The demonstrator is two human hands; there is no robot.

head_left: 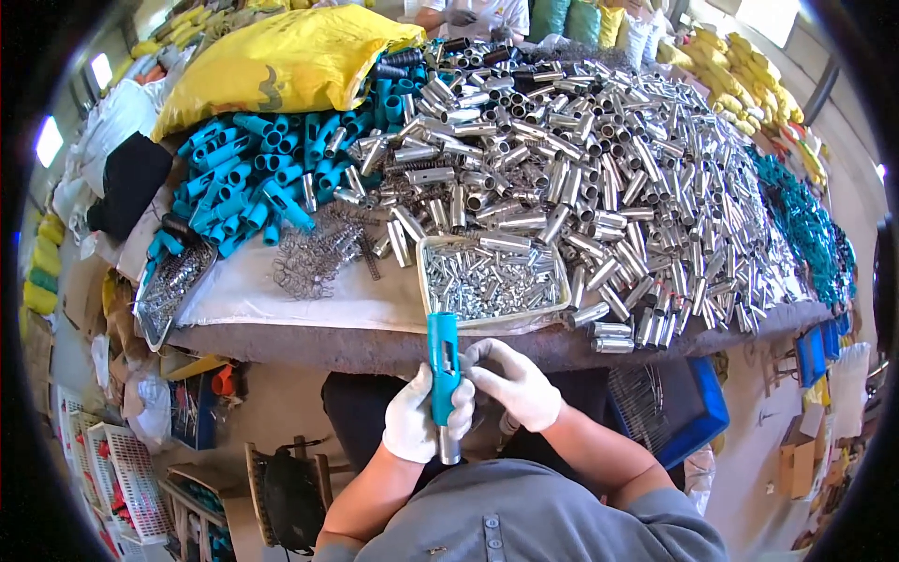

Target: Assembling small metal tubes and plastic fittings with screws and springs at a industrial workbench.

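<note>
My left hand [412, 417], in a white glove, is wrapped round a teal slotted tube [442, 361] held upright in front of my chest. A silver metal end [449, 448] sticks out of the tube's lower end. My right hand [513, 382], also gloved, has thumb and forefinger pinched together beside the tube's slot. Whatever sits between those fingertips is too small to make out. Just beyond my hands, a shallow white tray [423, 281] of small silver metal parts stands at the table's front edge.
Silver metal tubes [599, 178] are heaped over the table's middle and right. Teal tubes [243, 178] lie at the left below a yellow sack [281, 66]. Loose springs [323, 251] lie left of the tray. A blue crate [688, 412] stands by my right. Another person [478, 17] works across the table.
</note>
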